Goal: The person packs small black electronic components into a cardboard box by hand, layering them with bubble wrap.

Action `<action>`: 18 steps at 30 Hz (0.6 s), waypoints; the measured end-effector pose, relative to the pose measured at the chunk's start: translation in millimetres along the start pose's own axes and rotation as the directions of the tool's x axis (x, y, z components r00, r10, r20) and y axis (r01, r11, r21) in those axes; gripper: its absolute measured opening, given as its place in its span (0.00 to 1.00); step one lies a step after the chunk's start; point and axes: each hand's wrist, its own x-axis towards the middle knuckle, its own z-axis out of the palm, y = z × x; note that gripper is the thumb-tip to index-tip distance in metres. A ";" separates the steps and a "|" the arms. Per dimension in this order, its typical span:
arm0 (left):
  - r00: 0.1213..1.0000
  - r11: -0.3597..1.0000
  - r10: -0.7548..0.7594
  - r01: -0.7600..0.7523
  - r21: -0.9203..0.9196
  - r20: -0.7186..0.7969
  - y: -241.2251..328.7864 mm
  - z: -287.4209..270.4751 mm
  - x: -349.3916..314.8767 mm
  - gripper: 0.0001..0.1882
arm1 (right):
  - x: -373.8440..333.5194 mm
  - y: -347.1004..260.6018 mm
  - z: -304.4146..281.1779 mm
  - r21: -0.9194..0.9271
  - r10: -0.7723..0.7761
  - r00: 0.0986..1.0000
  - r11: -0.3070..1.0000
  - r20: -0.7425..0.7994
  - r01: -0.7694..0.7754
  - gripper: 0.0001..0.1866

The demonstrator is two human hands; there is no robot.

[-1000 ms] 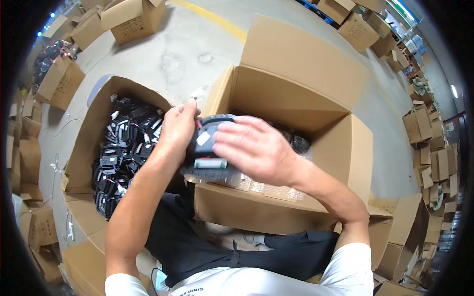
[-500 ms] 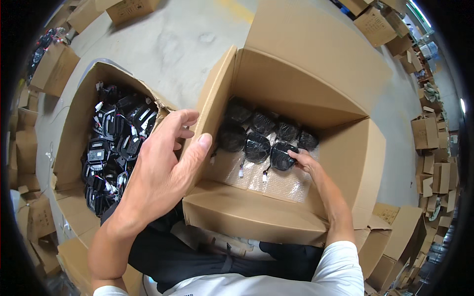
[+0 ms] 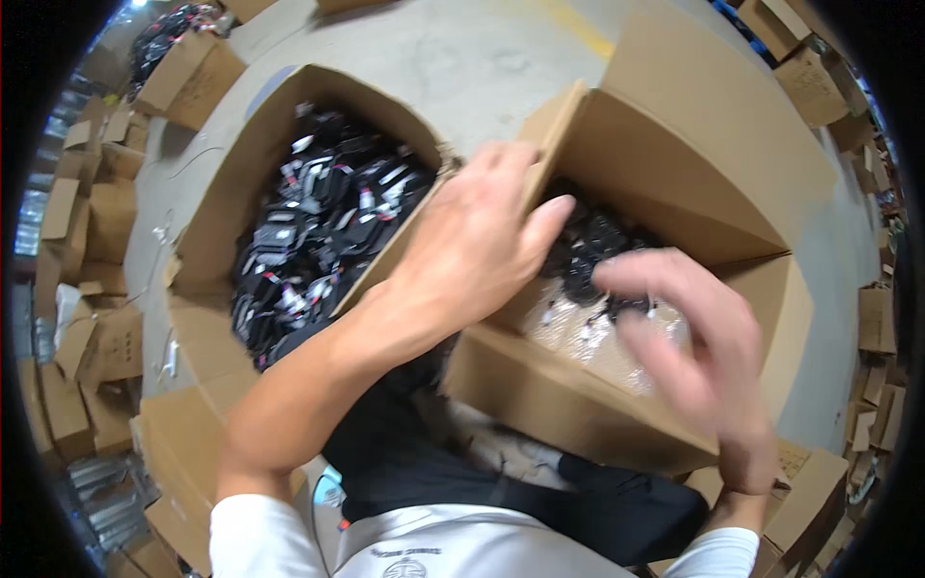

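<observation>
Over the left wall of the right-hand cardboard box (image 3: 568, 385) is my left hand (image 3: 477, 231), its thumb apart from the fingers and nothing held. Whether it touches the wall is unclear. My right hand (image 3: 708, 332), blurred by motion, hovers above the same box with thumb and fingers apart and empty. Inside, black plastic-wrapped parts (image 3: 583, 246) with short cables and white connectors lie on bubble wrap (image 3: 568, 332). My hands partly hide them. To the left, another carton (image 3: 217, 226) holds a heap of black parts (image 3: 337, 207) with coloured wires and white plugs.
Stacked cardboard boxes line the left (image 3: 106, 342) and right (image 3: 877, 318) edges of the view. An open carton (image 3: 188, 82) with a dark bagged heap stands at the upper left. The grey floor (image 3: 472, 72) shows behind the two cartons. A tall flap (image 3: 718, 116) rises at the right box's far side.
My right hand has let go of the black wrapped part and risen toward me. The view has turned left, so both cartons appear farther right. My left hand remains by the box wall.
</observation>
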 end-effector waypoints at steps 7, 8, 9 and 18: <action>0.994 0.989 0.061 -0.072 -0.128 -0.085 3.5 9.5 -5.8 0.21 | 7.0 -164.7 43.0 0.019 0.059 0.967 0.998 0.248 -0.065 0.17; 0.995 0.990 0.047 -0.058 -0.126 -0.090 0.9 6.0 -9.5 0.21 | 2.5 -172.2 46.4 0.026 0.055 0.970 0.998 0.239 -0.063 0.17; 0.995 0.991 0.033 -0.045 -0.126 -0.095 -2.2 3.1 -11.8 0.21 | -1.7 -179.3 49.4 0.032 0.053 0.972 0.998 0.229 -0.062 0.17; 0.980 0.989 -0.005 -0.024 -0.143 -0.201 -28.9 -17.5 -24.0 0.24 | -31.3 -212.9 69.5 0.091 0.065 0.989 0.993 0.134 -0.078 0.16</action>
